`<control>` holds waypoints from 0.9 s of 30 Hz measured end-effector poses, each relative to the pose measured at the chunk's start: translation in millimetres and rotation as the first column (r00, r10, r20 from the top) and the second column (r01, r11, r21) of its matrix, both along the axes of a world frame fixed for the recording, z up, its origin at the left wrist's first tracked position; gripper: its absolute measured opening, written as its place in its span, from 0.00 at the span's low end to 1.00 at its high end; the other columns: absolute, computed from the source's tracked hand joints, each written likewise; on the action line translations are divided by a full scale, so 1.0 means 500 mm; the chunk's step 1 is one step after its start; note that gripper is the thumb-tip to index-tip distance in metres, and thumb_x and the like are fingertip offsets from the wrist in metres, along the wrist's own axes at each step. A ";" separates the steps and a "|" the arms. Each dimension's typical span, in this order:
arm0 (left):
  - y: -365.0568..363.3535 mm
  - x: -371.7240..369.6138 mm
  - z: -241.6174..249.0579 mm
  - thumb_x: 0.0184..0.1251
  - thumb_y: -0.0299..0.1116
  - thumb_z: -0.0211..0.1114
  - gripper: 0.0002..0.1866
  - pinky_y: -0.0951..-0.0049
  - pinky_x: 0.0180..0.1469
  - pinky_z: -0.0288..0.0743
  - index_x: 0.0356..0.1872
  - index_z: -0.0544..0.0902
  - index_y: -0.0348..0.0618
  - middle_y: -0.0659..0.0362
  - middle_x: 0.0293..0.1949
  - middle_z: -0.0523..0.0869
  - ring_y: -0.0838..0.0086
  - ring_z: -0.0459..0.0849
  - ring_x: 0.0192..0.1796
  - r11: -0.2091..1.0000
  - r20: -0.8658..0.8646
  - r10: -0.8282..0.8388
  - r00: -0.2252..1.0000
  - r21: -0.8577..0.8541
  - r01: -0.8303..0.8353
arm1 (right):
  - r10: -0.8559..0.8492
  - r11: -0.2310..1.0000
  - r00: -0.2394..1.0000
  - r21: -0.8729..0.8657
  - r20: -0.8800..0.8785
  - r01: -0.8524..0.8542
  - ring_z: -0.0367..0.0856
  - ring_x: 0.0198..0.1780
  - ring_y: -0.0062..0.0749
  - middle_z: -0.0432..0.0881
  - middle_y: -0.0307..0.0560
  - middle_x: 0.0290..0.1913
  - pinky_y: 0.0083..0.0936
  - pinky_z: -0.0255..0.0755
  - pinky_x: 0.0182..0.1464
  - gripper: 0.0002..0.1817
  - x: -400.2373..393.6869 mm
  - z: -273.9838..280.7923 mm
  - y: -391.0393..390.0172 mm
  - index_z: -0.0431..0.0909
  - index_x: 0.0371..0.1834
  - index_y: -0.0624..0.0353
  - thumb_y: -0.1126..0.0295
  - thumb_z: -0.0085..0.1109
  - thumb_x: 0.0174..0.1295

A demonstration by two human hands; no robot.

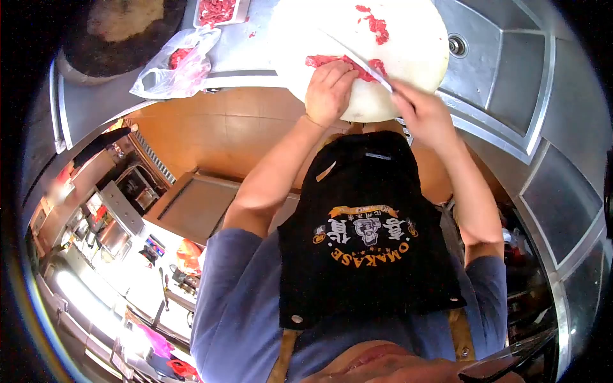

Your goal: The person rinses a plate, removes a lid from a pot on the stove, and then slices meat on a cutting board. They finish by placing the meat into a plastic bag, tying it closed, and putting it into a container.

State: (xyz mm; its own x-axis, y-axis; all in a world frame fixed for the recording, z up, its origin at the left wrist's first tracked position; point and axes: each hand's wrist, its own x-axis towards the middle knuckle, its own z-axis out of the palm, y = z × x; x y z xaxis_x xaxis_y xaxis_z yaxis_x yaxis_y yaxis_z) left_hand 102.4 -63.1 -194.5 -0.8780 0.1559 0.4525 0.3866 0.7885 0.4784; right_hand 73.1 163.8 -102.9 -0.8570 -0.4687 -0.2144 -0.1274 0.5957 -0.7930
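Note:
A strip of raw red meat [318, 61] lies on a round white cutting board [290, 38]. My left hand [330, 91] presses on the meat, its fingers bent and held together over it. In my right hand [422, 113] is a knife [365, 66], with the fingers wrapped round the handle, which they mostly hide. The blade slants up and left across the meat, just right of my left fingertips. Further back on the board sit some cut meat pieces [378, 29].
A white tray of meat slices [217, 11] stands back left on the steel counter [246, 54], near a clear plastic bag [185, 71] with meat in it. At far left is a dark round vessel [118, 45]. A steel sink [469, 70] adjoins the board's right side.

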 end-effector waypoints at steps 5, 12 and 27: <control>-0.008 0.004 -0.001 0.50 0.23 0.66 0.11 0.63 0.56 0.76 0.37 0.86 0.41 0.58 0.44 0.85 0.60 0.81 0.50 0.996 0.043 -0.025 0.999 -0.089 0.029 | 0.105 0.973 0.993 0.203 0.049 -0.113 0.86 0.42 0.52 0.87 0.55 0.44 0.41 0.80 0.45 0.19 0.085 0.033 0.072 0.79 0.62 0.48 0.57 0.54 0.72; -0.004 0.000 0.005 0.49 0.24 0.66 0.11 0.61 0.56 0.76 0.36 0.87 0.41 0.57 0.44 0.85 0.60 0.81 0.51 0.998 0.019 -0.013 1.000 -0.058 0.014 | 0.067 0.996 0.995 0.058 -0.070 -0.063 0.85 0.46 0.53 0.86 0.56 0.46 0.37 0.79 0.48 0.19 0.024 -0.047 -0.016 0.79 0.63 0.48 0.60 0.56 0.71; -0.004 0.006 -0.001 0.50 0.22 0.67 0.13 0.62 0.53 0.78 0.40 0.86 0.41 0.56 0.45 0.85 0.58 0.82 0.50 0.999 0.055 0.050 0.997 -0.007 -0.050 | 0.124 0.965 0.989 0.224 0.078 -0.138 0.86 0.44 0.53 0.87 0.55 0.45 0.42 0.80 0.46 0.19 0.074 0.026 0.079 0.79 0.63 0.46 0.58 0.55 0.71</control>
State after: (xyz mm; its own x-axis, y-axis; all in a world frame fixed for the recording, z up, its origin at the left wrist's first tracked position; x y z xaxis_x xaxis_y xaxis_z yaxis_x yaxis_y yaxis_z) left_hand 105.2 -65.1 -194.9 -0.9082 0.1136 0.4028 0.3199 0.8088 0.4934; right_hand 110.3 203.3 -89.9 -0.7729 -0.5083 -0.3798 -0.1711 0.7434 -0.6466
